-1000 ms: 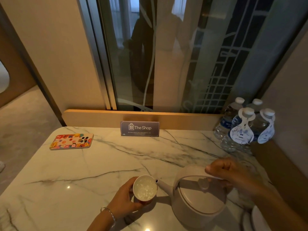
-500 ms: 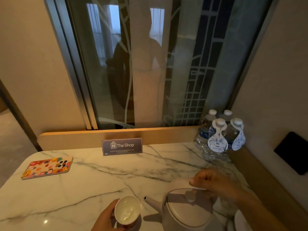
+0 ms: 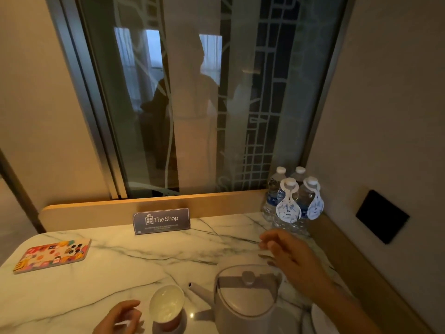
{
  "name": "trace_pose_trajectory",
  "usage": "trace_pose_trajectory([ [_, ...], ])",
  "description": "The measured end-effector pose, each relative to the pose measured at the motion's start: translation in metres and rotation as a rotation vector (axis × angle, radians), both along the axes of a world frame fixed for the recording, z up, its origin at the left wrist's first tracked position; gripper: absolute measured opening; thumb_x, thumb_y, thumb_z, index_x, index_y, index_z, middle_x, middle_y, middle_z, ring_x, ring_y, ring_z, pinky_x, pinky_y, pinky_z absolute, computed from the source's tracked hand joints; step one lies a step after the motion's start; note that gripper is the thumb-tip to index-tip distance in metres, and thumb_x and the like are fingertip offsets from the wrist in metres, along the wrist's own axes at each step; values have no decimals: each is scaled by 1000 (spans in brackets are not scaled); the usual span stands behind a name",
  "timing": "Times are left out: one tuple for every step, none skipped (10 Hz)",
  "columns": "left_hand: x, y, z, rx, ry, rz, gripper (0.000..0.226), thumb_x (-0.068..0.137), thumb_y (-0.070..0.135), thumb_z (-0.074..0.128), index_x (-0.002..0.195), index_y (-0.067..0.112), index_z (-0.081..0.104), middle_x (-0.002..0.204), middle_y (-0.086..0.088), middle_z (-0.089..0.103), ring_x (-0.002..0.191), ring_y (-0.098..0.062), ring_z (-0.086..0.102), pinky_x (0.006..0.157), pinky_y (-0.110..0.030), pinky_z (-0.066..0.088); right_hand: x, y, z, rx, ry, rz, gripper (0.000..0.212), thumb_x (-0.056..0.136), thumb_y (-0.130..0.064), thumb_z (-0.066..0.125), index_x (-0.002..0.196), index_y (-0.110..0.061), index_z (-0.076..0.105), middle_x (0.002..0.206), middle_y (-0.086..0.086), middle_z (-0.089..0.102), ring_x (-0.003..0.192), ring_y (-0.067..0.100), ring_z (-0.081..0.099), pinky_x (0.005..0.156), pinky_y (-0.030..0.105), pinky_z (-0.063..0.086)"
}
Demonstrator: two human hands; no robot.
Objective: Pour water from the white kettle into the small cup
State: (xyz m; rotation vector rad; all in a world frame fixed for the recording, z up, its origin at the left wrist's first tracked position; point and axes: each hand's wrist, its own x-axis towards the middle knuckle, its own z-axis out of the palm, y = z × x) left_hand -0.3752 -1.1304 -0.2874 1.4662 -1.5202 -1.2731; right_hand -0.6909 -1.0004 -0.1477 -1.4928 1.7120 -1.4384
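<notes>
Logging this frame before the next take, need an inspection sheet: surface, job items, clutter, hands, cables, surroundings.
Surface: marble table, veined, with a wooden back rail.
Job items: white kettle upright, lid on, spout toward the small cup; cup upright on a coaster, apart from the spout.
Clutter: colourful phone case at left; sign reading "The Shop" by the rail; four water bottles in the right corner.
Hands: left hand open beside the cup, not touching; right hand open above the kettle, holding nothing.
Cables: nothing seen.
Surroundings: glass panel behind; black wall plate at right.
</notes>
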Motion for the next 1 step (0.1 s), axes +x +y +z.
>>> trace_pose_trajectory([
  [11, 19, 10, -111, 98, 255, 16, 84, -6, 57, 75, 3, 67, 57, -23, 64, 59, -18, 65, 49, -14, 53, 11, 9, 1, 12, -262, 90, 20, 91, -9, 44, 85, -10, 64, 70, 4, 73, 66, 14, 67, 61, 23, 55],
])
